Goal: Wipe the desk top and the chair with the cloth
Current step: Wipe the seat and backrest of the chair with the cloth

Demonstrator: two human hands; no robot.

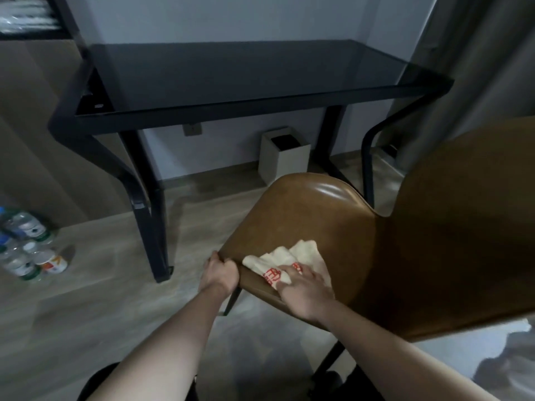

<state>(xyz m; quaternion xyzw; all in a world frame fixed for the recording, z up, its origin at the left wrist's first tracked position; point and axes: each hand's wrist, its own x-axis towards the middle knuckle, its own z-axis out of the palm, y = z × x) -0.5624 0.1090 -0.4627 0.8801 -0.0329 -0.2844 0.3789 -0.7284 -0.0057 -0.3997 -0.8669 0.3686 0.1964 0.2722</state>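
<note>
Brown chair (pixel 333 221): right grip (pixel 304 287) (flat) on cloth (pixel 289 256)

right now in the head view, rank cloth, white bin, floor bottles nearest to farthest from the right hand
1. cloth, under the right hand on the chair seat
2. white bin, beneath the desk, ahead
3. floor bottles, far left

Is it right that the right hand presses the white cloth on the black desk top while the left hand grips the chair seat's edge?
Not quite. The head view shows the right hand pressing the cloth on the brown chair seat, not the desk top. The left hand does grip the seat's edge.
</note>
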